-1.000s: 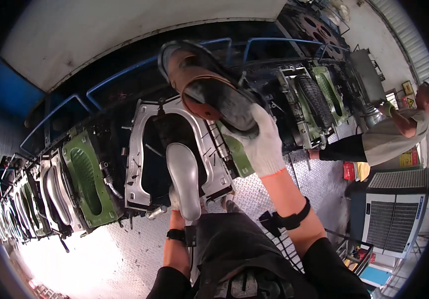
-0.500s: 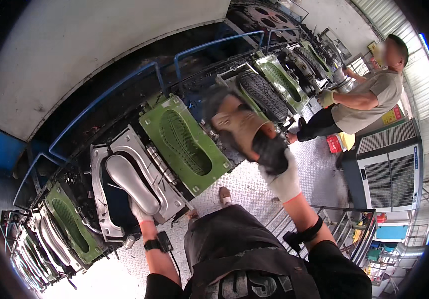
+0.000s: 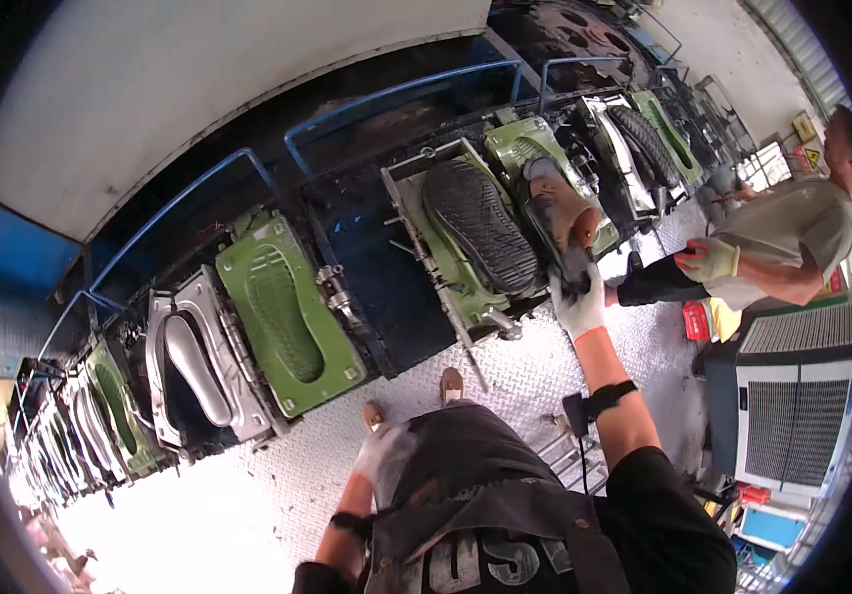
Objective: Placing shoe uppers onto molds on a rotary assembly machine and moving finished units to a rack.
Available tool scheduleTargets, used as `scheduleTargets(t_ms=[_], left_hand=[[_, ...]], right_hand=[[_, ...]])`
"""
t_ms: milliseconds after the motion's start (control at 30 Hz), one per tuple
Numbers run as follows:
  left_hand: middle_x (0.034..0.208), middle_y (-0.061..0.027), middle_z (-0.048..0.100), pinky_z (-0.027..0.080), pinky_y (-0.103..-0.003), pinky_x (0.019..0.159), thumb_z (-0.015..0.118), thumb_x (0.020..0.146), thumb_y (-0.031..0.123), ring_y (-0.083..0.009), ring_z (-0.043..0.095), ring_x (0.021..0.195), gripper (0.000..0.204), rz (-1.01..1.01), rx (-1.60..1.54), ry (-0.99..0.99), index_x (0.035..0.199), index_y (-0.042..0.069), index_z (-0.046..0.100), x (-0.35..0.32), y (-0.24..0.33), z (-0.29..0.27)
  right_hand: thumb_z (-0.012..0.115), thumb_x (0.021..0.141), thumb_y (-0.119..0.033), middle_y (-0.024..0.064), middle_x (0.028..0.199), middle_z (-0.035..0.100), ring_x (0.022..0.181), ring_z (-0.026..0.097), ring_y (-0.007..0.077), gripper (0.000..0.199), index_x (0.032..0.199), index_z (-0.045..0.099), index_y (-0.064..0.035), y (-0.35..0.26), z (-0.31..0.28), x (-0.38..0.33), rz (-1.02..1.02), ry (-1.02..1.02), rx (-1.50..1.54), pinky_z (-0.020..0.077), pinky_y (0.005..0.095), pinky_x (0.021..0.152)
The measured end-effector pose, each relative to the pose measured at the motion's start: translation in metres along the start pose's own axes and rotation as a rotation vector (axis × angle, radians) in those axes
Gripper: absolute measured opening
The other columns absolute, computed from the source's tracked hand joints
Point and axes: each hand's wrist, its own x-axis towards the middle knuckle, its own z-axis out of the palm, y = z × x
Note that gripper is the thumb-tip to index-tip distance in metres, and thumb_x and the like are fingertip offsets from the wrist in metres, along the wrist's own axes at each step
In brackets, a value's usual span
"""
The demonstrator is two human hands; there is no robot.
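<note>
My right hand (image 3: 577, 307), in a pale glove, grips a brown-and-black boot (image 3: 569, 210) by its dark end. The boot hangs over a green sole mould (image 3: 525, 139) on the right and partly covers it; whether they touch I cannot tell. Just left of the boot, a black treaded sole (image 3: 480, 226) lies in an opened mould. My left hand (image 3: 384, 452), also gloved, is low beside my dark apron (image 3: 466, 450); blur hides its fingers. The green mould with a hollow sole shape (image 3: 287, 315) and a silver shoe last (image 3: 196, 366) sit ahead and to the left.
Blue rails (image 3: 401, 97) run behind the row of moulds. A co-worker (image 3: 772, 233) stands at the right beside the line. Behind that person is a large grey cooling unit (image 3: 797, 421). Patterned metal plate (image 3: 515, 371) forms the floor, with metal bars (image 3: 569, 460) near my right arm.
My view has shifted along the row, so the moulds appear farther left. My right hand has carried the boot over a green mould. My left hand has drawn back from the silver last.
</note>
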Motion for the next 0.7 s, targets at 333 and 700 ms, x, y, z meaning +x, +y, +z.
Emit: scheduleTargets(t_ms=[333,700], left_hand=[[0.058,0.0017,0.041,0.033,-0.028,0.051,0.053,0.089,0.022,-0.012,0.04,0.052,0.016,-0.238,-0.726,0.063,0.076,0.012,0.051,0.085,0.1,0.175],[0.099,-0.0129,0.062,0.05,-0.035,0.084,0.051,0.087,0.007,-0.0205,0.062,0.088,0.036,-0.069,-0.62,0.364,0.122,-0.001,0.051,0.078,0.049,0.147]], right_hand=[[0.043,0.096,-0.018,0.0114,0.12,0.058,0.107,0.059,0.0245,0.034,0.126,0.047,-0.0021,-0.039,-0.026,-0.063,0.498,-0.376,-0.843,0.0478,0.0327,0.084],[0.075,0.066,-0.03,0.0174,0.131,0.045,0.122,0.038,0.0416,0.068,0.126,0.048,-0.0094,0.003,0.081,-0.023,-0.997,-0.953,-1.927,0.0354,0.049,0.101]])
